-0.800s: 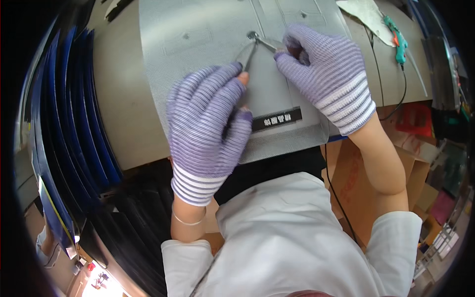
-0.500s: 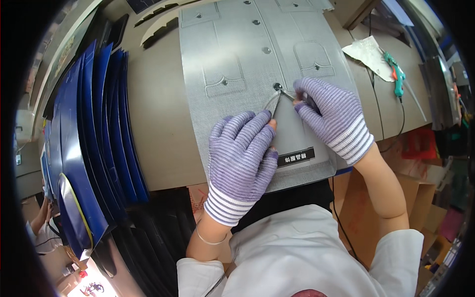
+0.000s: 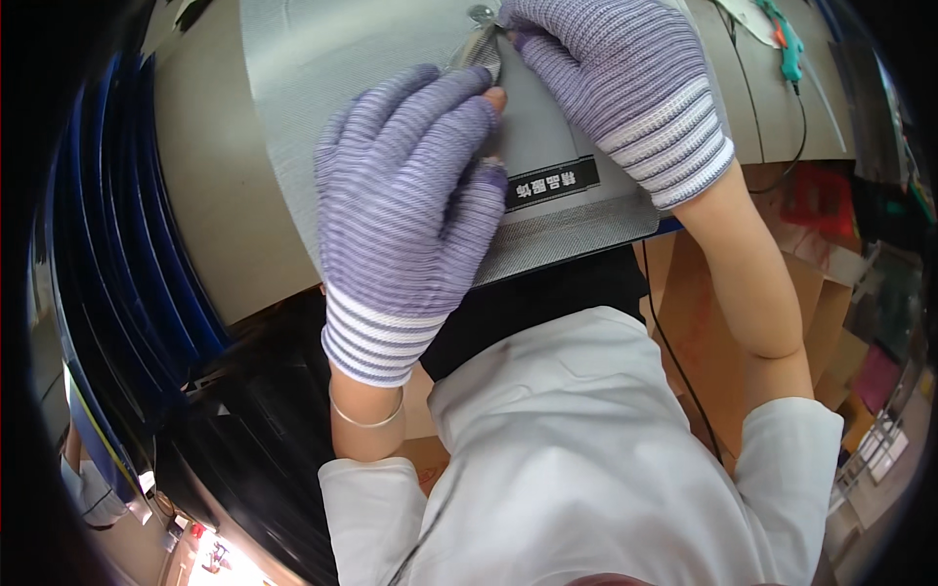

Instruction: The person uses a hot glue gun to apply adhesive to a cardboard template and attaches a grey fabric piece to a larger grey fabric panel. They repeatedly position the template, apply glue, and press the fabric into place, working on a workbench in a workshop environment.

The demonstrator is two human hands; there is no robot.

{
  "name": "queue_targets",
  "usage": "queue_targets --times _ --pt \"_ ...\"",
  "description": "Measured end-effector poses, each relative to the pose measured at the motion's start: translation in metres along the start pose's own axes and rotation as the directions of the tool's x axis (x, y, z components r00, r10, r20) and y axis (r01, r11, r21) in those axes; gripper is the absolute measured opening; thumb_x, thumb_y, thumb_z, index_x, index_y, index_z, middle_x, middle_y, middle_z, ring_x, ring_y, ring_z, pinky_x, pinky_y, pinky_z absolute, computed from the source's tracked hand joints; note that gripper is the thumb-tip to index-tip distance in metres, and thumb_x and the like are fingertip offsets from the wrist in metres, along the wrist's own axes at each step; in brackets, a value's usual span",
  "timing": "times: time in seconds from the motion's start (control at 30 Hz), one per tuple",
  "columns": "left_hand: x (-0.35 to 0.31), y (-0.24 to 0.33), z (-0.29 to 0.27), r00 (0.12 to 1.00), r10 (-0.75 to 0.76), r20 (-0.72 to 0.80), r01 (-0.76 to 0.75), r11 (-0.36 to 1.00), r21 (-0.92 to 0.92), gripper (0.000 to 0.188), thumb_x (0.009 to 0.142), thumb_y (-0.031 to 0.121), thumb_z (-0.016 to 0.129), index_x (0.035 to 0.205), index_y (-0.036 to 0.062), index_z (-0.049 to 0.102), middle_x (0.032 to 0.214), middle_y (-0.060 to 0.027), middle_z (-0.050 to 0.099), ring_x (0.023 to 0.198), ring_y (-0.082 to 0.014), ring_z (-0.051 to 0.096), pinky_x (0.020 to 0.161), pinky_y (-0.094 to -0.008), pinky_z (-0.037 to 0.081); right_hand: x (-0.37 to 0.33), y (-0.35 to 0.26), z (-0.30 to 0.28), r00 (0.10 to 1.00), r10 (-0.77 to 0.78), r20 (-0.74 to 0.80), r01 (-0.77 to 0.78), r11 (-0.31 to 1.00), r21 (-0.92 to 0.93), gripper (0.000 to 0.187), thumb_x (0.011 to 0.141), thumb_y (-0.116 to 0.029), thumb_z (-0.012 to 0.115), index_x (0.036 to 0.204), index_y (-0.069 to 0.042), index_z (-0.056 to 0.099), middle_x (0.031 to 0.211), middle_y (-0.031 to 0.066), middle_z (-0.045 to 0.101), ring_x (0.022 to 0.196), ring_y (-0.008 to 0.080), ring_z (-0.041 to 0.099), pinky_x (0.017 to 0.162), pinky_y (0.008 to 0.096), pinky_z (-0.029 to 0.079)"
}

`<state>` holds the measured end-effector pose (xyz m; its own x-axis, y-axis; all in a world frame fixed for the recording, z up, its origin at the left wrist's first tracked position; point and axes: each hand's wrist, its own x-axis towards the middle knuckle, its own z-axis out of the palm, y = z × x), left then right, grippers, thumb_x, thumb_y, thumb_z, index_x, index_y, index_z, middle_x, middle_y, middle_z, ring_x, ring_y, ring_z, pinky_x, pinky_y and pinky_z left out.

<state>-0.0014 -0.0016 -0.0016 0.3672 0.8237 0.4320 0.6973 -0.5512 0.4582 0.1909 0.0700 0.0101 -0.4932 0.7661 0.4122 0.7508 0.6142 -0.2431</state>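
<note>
A grey sheet-like panel (image 3: 293, 107), patterned like a buttoned garment front, lies flat beneath both hands. A dark label (image 3: 552, 183) sits near its lower edge. My left hand (image 3: 410, 186), in a purple-and-white striped knit glove, rests on it with fingers stretched forward and thumb apart. Its fingertips are beside a narrow shiny grey strip (image 3: 479, 54) running up to a round button (image 3: 481, 14). My right hand (image 3: 625, 73), gloved alike, has its fingers curled and pinched just right of the button. What lies between those fingertips is hidden.
Several dark blue folders or panels (image 3: 127, 215) stand upright at the left. A teal tool (image 3: 789, 54) with a cable lies at the far right of the table (image 3: 215, 186). Below the table's right side are cardboard boxes (image 3: 782, 283) and a red bin (image 3: 816, 210).
The view has shifted down and closer, so the panel and hands appear higher and larger. Both hands stay by the button, the left still flat, the right still pinching.
</note>
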Motion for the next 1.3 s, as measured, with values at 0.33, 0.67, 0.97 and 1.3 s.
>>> queue_targets --times 0.33,0.67,0.97,1.3 --pt "0.004 0.069 -0.002 0.988 0.122 0.097 -0.122 0.992 -0.012 0.035 0.064 0.016 0.076 0.097 0.0075 0.072 0.096 -0.0051 0.065 0.093 -0.0286 0.06 0.086 -0.0408 0.045 0.002 0.005 -0.003 0.996 0.094 0.0 -0.094 0.995 0.04 0.01 0.085 -0.016 0.061 0.089 -0.006 0.061 0.08 0.0126 0.061 0.076 0.0337 0.062 0.069 0.043 0.052" --pt "0.024 0.076 0.023 0.939 0.089 0.332 -0.131 0.986 0.106 0.02 0.077 0.015 0.069 0.096 0.0108 0.073 0.096 -0.0077 0.068 0.087 -0.0259 0.062 0.076 -0.0416 0.047 -0.003 0.009 0.004 0.99 0.116 -0.081 -0.109 0.99 0.09 0.01 0.084 -0.015 0.061 0.09 -0.008 0.061 0.081 0.0112 0.063 0.077 0.032 0.064 0.071 0.0426 0.052" --pt "0.021 0.074 0.018 0.88 0.045 0.473 -0.113 0.987 0.117 0.031 0.085 0.016 0.061 0.115 0.0121 0.067 0.098 -0.0091 0.063 0.091 -0.0254 0.061 0.077 -0.0409 0.047 -0.01 0.009 -0.006 0.972 0.207 -0.109 -0.177 0.956 0.235 0.013 0.085 -0.02 0.066 0.095 -0.013 0.07 0.083 0.0057 0.064 0.078 0.0264 0.064 0.069 0.0384 0.052" --pt "0.055 0.035 -0.026 0.972 -0.231 0.042 0.232 0.973 -0.017 0.037 0.072 0.008 0.073 0.109 0.0011 0.069 0.095 -0.0134 0.061 0.089 -0.0299 0.057 0.08 -0.0387 0.047 -0.007 0.001 -0.019 0.94 0.342 -0.024 -0.322 0.904 0.282 0.017 0.076 -0.014 0.074 0.091 -0.009 0.074 0.073 0.0079 0.058 0.065 0.0248 0.055 0.06 0.0362 0.046"
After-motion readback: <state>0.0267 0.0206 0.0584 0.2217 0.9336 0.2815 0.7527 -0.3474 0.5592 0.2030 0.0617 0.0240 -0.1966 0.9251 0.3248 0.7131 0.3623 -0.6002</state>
